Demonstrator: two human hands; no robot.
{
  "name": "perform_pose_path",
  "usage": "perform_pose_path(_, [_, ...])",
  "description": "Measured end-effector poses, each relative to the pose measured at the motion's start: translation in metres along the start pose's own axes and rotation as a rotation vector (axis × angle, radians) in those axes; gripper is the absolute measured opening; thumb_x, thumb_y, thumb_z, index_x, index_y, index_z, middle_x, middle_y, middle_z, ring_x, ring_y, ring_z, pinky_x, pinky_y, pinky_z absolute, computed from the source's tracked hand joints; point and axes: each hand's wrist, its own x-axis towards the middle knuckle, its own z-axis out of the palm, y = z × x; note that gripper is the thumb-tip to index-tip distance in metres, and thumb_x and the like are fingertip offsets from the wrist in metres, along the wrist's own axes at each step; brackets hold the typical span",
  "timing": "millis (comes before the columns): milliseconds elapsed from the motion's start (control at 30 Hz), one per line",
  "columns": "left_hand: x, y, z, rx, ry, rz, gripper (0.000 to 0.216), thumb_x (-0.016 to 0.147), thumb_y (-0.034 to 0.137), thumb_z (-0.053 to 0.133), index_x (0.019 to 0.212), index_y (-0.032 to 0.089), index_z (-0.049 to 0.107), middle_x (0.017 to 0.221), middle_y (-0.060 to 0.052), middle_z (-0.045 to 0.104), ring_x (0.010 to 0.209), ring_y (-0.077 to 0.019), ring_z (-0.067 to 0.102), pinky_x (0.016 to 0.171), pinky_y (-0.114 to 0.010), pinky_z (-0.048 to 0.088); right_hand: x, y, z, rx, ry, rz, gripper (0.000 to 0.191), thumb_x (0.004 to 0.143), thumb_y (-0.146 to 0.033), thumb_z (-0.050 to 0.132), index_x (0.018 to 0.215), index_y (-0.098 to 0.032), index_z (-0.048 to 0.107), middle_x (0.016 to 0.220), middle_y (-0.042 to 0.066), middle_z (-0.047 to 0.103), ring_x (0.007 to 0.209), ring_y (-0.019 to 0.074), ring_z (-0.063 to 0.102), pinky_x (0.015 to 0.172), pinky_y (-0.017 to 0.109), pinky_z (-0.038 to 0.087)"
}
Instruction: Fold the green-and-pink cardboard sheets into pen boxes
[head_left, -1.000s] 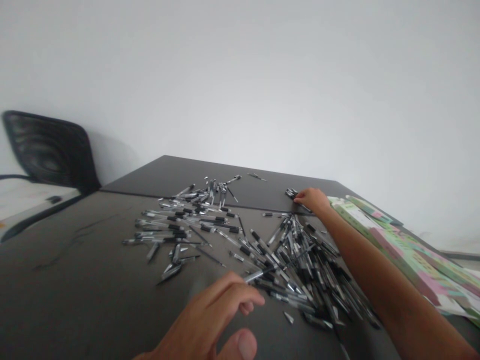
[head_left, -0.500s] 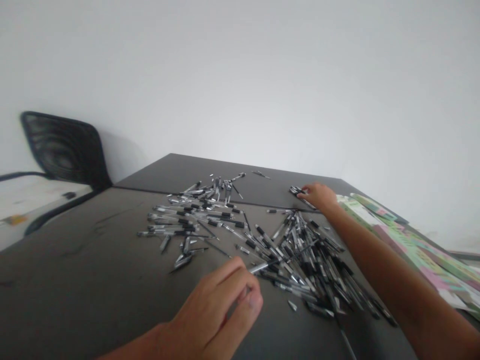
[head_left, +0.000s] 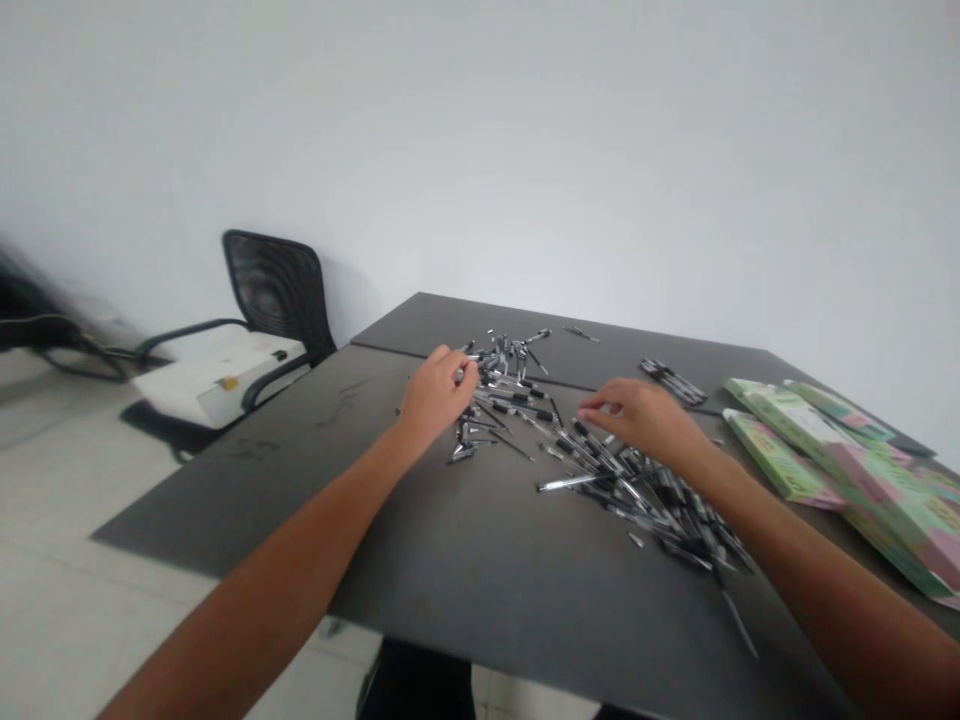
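Observation:
Over the left heap of clear-and-black pens (head_left: 517, 400), my left hand (head_left: 437, 392) is closed, with a pale end of a pen showing between thumb and fingers. My right hand (head_left: 641, 412) hovers at the upper edge of the larger heap of pens (head_left: 660, 500). Its thumb and fingertips are pressed together; whether anything is pinched there cannot be made out. Behind that hand, a small row of pens (head_left: 671, 381) lies side by side. One silver-barrelled pen (head_left: 574, 482) sticks out leftward from the larger heap.
Green and pink flat boxes (head_left: 847, 450) lie at the right side of the dark table (head_left: 450, 590). A black mesh chair (head_left: 277, 285) with a white box (head_left: 217, 380) on its seat stands left of the table. A white wall (head_left: 525, 150) rises behind.
My left hand has moved forward to the left heap. My right hand has let go of the small pen bundle and come back to the larger heap. The view has swung left.

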Motion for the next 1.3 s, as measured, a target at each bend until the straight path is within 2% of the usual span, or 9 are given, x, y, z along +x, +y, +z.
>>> perform_pose_path(133, [0.003,-0.020,0.006,0.089,-0.081,-0.044,0.029,0.108,0.029,0.052,0.088,0.019,0.070,0.089,-0.006,0.061,0.086,-0.0204,0.061,0.078,-0.030,0.043,0.027,-0.036,0.013,-0.021,-0.172,-0.112,0.019,0.098,-0.035,0.074,0.106,-0.027,0.089,0.105,0.005,0.086,0.089,0.0218,0.077,0.083,0.031,0.056])
perform_pose_path(267, [0.004,-0.030,0.015,0.156,-0.163,-0.065,0.028,0.107,0.031,0.054,0.093,0.020,0.076,0.096,-0.007,0.067,0.090,-0.0215,0.068,0.079,-0.029,0.049,0.057,-0.050,0.030,-0.090,-0.262,-0.098,0.021,0.097,-0.029,0.073,0.110,-0.029,0.089,0.113,0.005,0.087,0.101,0.0238,0.079,0.090,0.030,0.056])
perform_pose_path(533, [0.006,-0.039,0.019,0.205,-0.249,-0.056,0.029,0.107,0.031,0.053,0.099,0.023,0.079,0.107,-0.009,0.072,0.103,-0.0255,0.074,0.087,-0.032,0.055,0.085,-0.052,0.043,-0.160,-0.399,0.021,0.024,0.101,-0.039,0.074,0.115,-0.023,0.084,0.115,0.007,0.086,0.101,0.0227,0.079,0.094,0.039,0.060])
perform_pose_path(667, [0.007,-0.039,0.018,0.200,-0.261,-0.053,0.030,0.107,0.032,0.053,0.099,0.022,0.080,0.108,-0.010,0.073,0.103,-0.0271,0.074,0.086,-0.034,0.056,0.087,-0.047,0.040,-0.160,-0.444,0.053,0.025,0.093,-0.045,0.078,0.108,-0.028,0.089,0.106,0.005,0.088,0.096,0.0246,0.081,0.081,0.030,0.056])
perform_pose_path(833, [0.007,-0.035,0.016,0.174,-0.252,-0.032,0.029,0.106,0.031,0.053,0.096,0.022,0.079,0.107,-0.011,0.073,0.100,-0.0284,0.075,0.084,-0.035,0.057,0.085,-0.042,0.038,-0.147,-0.502,0.077,0.031,0.088,-0.055,0.079,0.101,-0.029,0.090,0.099,0.005,0.088,0.088,0.0241,0.080,0.072,0.029,0.051])
perform_pose_path(1000, [0.006,-0.033,0.018,0.130,-0.208,-0.004,0.027,0.106,0.029,0.056,0.093,0.021,0.078,0.103,-0.011,0.073,0.096,-0.0275,0.074,0.082,-0.035,0.057,0.083,-0.047,0.040,-0.128,-0.488,0.076,0.028,0.087,-0.050,0.078,0.092,-0.026,0.090,0.089,0.006,0.086,0.078,0.0227,0.077,0.066,0.030,0.046])
perform_pose_path(1133, [0.006,-0.027,0.015,0.072,-0.146,0.027,0.027,0.106,0.029,0.056,0.097,0.020,0.080,0.100,-0.010,0.072,0.092,-0.0259,0.073,0.082,-0.035,0.058,0.083,-0.054,0.034,-0.088,-0.375,0.062,0.031,0.091,-0.046,0.070,0.092,-0.022,0.089,0.082,0.006,0.083,0.075,0.0215,0.073,0.067,0.030,0.044])
perform_pose_path(1233, [0.006,-0.018,0.012,0.007,-0.118,0.087,0.027,0.108,0.035,0.058,0.114,0.022,0.081,0.107,-0.009,0.071,0.094,-0.0234,0.073,0.088,-0.035,0.059,0.083,-0.057,0.024,-0.033,-0.282,0.039,0.030,0.094,-0.040,0.065,0.099,-0.019,0.086,0.085,0.006,0.082,0.079,0.0205,0.073,0.071,0.029,0.045])
perform_pose_path(1300, [0.006,-0.012,0.012,-0.048,-0.104,0.174,0.032,0.107,0.037,0.062,0.132,0.024,0.077,0.120,-0.010,0.071,0.108,-0.0233,0.072,0.098,-0.036,0.058,0.082,-0.059,0.018,0.009,-0.261,0.004,0.026,0.095,-0.036,0.065,0.100,-0.018,0.084,0.088,0.006,0.083,0.080,0.0193,0.073,0.072,0.028,0.046])
